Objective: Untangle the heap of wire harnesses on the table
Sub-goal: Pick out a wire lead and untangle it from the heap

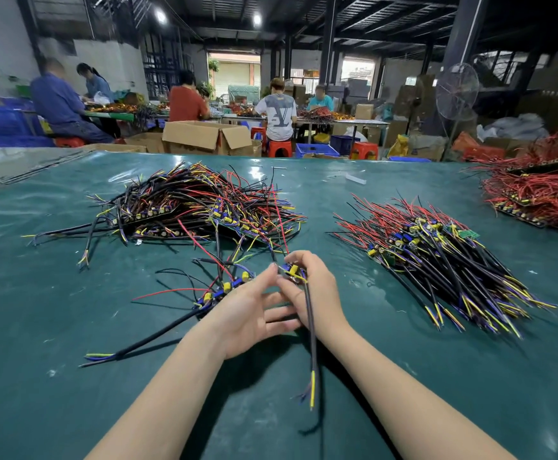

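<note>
Head view: right hand [320, 290] grip pinches a small yellow-and-blue component board on a black sheathed cable [292, 272], left hand [247, 313] grip wide beside it; a hard pull may snag leads trailing from the tangled black-red-yellow wire heap [204, 204] at 11 o'clock; a combed black-and-red wire bundle [437, 260] crowds the green counter [72, 310] at 2 o'clock.

Edge-cropped red heap [536, 194], perhaps harnesses.

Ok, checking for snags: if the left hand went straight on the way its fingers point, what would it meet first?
Probably the small harness pinched in the right hand: the fingers of the left hand point at it from close by, though depth is unclear.
</note>
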The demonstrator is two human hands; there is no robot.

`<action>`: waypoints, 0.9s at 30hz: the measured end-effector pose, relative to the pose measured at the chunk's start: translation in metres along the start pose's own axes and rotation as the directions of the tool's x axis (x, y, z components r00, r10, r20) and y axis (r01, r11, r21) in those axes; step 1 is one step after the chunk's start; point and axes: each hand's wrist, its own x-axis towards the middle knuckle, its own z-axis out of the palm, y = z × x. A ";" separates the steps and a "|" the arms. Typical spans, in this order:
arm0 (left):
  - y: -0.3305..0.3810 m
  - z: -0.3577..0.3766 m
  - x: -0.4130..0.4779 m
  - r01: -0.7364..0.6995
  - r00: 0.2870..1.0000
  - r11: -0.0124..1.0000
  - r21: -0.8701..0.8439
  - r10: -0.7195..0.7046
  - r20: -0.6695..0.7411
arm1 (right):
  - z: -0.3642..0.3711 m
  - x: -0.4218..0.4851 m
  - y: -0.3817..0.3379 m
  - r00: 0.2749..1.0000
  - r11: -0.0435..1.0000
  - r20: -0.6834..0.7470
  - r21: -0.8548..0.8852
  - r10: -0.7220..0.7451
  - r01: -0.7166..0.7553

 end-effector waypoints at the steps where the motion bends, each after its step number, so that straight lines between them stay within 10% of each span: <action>1: 0.000 0.000 0.001 -0.038 0.999 0.999 -0.038 0.037 -0.019 | 0.000 0.001 0.000 0.999 0.999 0.047 -0.032 -0.023 0.025; 11: 0.005 -0.004 0.007 -0.257 0.951 0.966 0.035 0.259 -0.170 | -0.007 0.005 -0.008 0.988 0.914 0.058 0.376 0.141 -0.152; 17: 0.005 -0.005 0.003 -0.024 0.972 0.965 0.262 0.083 -0.219 | -0.008 0.007 -0.003 0.897 0.663 0.131 0.630 0.422 -0.404; 22: 0.009 -0.009 -0.001 0.147 0.977 0.928 -0.343 -0.190 -0.094 | -0.013 0.009 -0.002 0.859 0.545 0.227 0.692 0.459 -0.474; 27: 0.006 -0.005 0.007 -0.212 0.897 0.761 -0.613 -0.097 -0.432 | -0.013 0.010 -0.001 0.873 0.537 0.209 0.718 0.441 -0.443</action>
